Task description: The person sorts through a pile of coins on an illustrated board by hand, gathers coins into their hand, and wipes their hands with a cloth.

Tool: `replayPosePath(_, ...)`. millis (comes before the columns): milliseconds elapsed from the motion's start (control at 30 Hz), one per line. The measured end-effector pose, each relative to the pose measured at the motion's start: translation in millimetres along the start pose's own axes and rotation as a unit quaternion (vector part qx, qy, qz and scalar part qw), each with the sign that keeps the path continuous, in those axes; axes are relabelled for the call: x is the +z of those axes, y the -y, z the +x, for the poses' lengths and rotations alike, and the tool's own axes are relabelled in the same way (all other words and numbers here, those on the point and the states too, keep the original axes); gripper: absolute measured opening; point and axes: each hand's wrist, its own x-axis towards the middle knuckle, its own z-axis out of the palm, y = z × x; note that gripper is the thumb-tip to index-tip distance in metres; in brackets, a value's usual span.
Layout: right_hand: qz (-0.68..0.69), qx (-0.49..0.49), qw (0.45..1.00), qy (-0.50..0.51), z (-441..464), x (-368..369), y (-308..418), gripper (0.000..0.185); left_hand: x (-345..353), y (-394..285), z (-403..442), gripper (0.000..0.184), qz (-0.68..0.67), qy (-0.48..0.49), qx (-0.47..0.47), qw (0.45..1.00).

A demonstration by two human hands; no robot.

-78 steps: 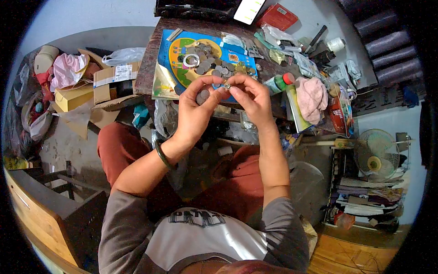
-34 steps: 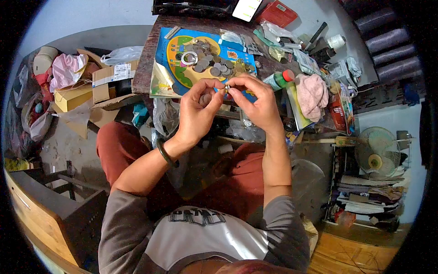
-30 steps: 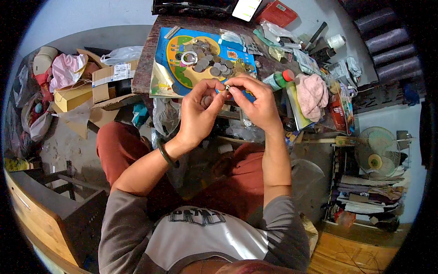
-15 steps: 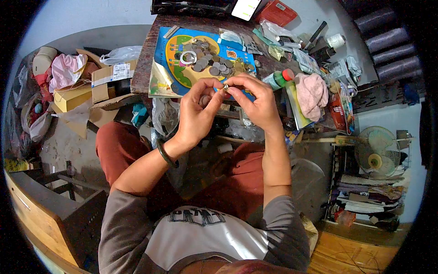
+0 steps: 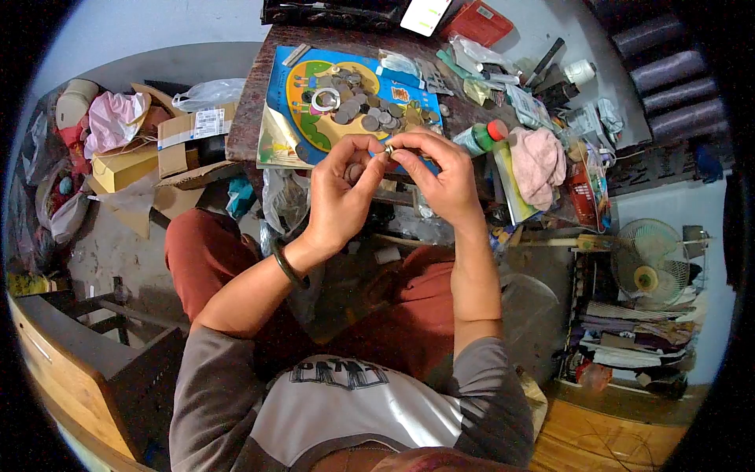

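Observation:
Above the near edge of a blue picture book (image 5: 277,101), my left hand (image 5: 343,185) and my right hand (image 5: 442,173) meet at the fingertips. Both pinch a small shiny metal piece (image 5: 389,149), which looks like one or more coins seen edge-on. A round coin (image 5: 354,171) shows in the curl of my left hand's fingers. Beyond my hands, a heap of silver and yellowish coins (image 5: 358,98) lies on the book, and a whitish ring (image 5: 325,100) rests at the heap's left side.
The dark wooden table (image 5: 250,102) carries a green bottle with a red cap (image 5: 481,138), a pink towel (image 5: 536,167), plastic bags and a lit phone (image 5: 425,16). Left of it stands an open cardboard box (image 5: 191,145). A fan (image 5: 650,263) is at the right.
Since the earliest frame the view has shifted slightly, and the small metal piece has turned between my fingertips. Both hands stay together in nearly the same place.

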Motion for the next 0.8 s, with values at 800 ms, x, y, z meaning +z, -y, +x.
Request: replayPosePath(800,0.124,0.088,0.988,-0.019,-5.1,7.0,-5.8,0.017,1.8,2.4,2.1,0.01,-0.03,0.018,0.025,0.999)
